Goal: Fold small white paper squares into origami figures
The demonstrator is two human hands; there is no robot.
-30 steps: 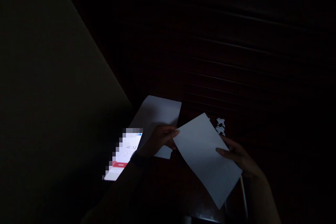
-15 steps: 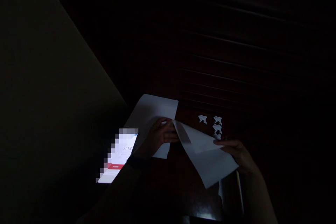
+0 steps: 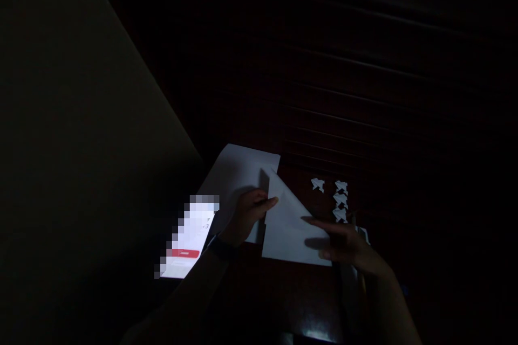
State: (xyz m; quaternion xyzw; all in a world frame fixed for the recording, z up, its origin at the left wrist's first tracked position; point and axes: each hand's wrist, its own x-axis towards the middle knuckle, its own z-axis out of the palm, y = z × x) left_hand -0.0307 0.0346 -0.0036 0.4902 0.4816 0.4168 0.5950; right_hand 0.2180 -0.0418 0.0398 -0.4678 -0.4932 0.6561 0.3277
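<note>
- Dark wooden surface (image 3: 283,291), dim room.
- We note the white sheet (image 3: 288,229) folded diagonally, lying flat beside the paper stack (image 3: 238,172).
- Left hand (image 3: 246,215) fingers pinch its edge; right hand (image 3: 343,245) fingers rest outstretched on it.

Glowing white phone screen (image 3: 190,242) on the dark table, left side: faint dark digits near its middle, too blurred to read | red bar lower on that screen: pale mark inside, illegible | screen top: pixelated | folded white paper sheet (image 3: 283,232): plain, no writing to read
</note>
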